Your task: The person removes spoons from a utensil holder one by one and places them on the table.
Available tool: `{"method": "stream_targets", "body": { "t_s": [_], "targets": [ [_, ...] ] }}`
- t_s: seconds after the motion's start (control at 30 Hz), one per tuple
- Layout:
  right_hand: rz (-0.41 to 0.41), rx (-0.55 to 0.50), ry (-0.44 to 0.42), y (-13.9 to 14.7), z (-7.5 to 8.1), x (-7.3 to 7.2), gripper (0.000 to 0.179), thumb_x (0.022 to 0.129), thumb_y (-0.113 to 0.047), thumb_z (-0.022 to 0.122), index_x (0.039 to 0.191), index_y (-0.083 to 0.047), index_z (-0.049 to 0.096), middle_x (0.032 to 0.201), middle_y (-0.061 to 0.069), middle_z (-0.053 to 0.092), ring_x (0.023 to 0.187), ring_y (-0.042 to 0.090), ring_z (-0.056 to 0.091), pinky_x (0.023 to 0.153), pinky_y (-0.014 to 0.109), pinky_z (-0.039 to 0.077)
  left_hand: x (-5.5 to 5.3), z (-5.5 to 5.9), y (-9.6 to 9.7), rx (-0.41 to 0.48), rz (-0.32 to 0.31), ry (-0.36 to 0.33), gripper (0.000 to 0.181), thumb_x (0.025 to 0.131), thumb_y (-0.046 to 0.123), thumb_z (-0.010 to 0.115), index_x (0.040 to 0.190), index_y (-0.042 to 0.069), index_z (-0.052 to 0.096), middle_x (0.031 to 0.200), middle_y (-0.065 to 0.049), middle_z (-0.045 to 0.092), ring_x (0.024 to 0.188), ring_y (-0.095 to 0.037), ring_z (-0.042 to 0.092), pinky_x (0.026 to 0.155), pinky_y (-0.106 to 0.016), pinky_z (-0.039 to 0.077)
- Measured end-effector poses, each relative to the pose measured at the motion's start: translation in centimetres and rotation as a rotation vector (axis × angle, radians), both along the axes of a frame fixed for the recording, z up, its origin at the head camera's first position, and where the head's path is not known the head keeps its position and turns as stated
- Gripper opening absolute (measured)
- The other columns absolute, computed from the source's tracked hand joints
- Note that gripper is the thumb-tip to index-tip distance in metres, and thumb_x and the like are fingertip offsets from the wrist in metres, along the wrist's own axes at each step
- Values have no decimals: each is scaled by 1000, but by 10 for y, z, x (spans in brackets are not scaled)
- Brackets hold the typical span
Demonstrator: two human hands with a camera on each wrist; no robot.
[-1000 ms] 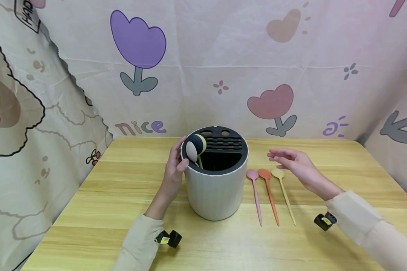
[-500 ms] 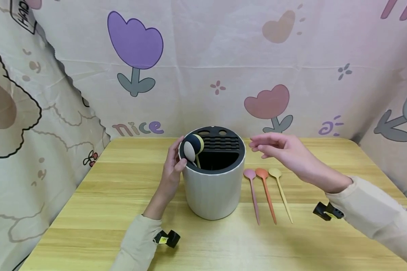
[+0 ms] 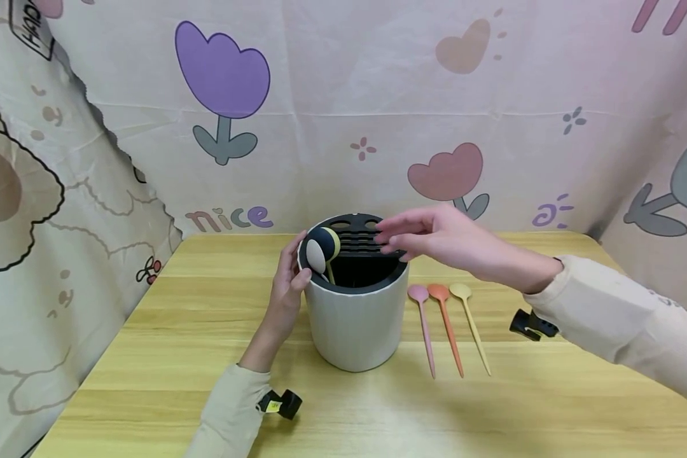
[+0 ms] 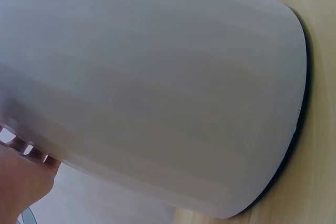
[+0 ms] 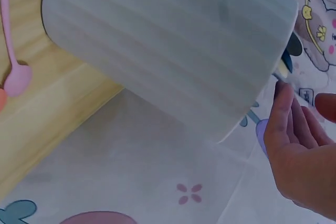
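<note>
A white round utensil holder with a black divided top stands upright on the table. Spoons with navy, white and yellow heads lean in its left side. My left hand grips the holder's left side, thumb at the rim and fingers round behind it. Over the right part of the black top hovers my right hand, fingers loosely extended with nothing in them. A pink spoon, an orange spoon and a pale yellow spoon lie side by side right of the holder.
The wooden table meets a patterned cloth backdrop behind the holder, and more cloth hangs at the left and right. Each sleeve carries a small black camera, one on the left wrist and one on the right.
My right hand has moved left and upward, from above the loose spoons to over the holder's top. My left hand keeps its hold; the loose spoons lie as before.
</note>
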State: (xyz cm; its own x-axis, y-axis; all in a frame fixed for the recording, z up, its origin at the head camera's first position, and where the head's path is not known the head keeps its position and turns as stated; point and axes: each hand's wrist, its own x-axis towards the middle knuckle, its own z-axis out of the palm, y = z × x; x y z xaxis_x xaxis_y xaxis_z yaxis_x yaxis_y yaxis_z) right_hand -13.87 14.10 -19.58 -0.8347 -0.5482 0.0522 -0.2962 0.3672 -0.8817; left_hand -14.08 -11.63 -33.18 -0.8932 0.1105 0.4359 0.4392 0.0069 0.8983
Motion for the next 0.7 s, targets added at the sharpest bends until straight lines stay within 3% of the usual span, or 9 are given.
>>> {"method": "stream_targets", "body": {
  "t_s": [0.37, 0.7],
  "targets": [
    [-6, -26, -107, -34, 16, -4, 31, 92, -7, 60, 121, 5, 63, 109, 16, 69, 99, 22, 67, 83, 39, 53, 1, 1, 0, 7, 0, -4, 69, 85, 26, 42, 149, 4, 27, 150, -17, 32, 131, -30, 35, 106, -43, 28],
    [-30, -16, -104, -67, 15, -3, 26, 88, -8, 66, 112, 2, 69, 98, 9, 72, 93, 20, 69, 76, 34, 55, -1, -1, -3, 0, -16, -8, 68, 86, 28, 42, 150, 7, 27, 150, -16, 33, 130, -29, 37, 103, -32, 32]
  ]
}}
